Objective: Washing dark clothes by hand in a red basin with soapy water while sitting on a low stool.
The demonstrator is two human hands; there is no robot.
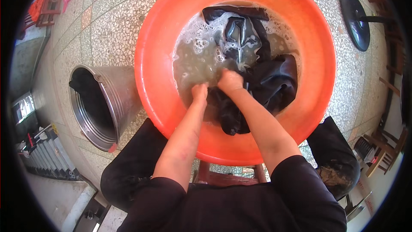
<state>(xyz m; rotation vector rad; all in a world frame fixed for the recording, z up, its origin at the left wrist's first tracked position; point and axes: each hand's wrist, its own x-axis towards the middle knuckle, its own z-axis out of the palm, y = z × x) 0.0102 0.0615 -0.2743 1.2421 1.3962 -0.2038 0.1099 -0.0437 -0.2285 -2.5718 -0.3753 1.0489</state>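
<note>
A wide orange plastic basin in front of me holds murky, sudsy water. A soaked black garment lies bunched in it, part of it above the surface on the right. My right hand is closed in a fist on the cloth near the basin's middle, slightly blurred. Beside it, lower and to the left, my left hand grips the same dark cloth at the waterline. Its fingertips are hidden by the water and the hand itself. White foam floats along the far side.
A metal bucket with dark cloth inside touches the basin's left side. My knees flank the basin, and a reddish wooden stool shows below its near rim. A black round stand base rests on the terrazzo floor at far right.
</note>
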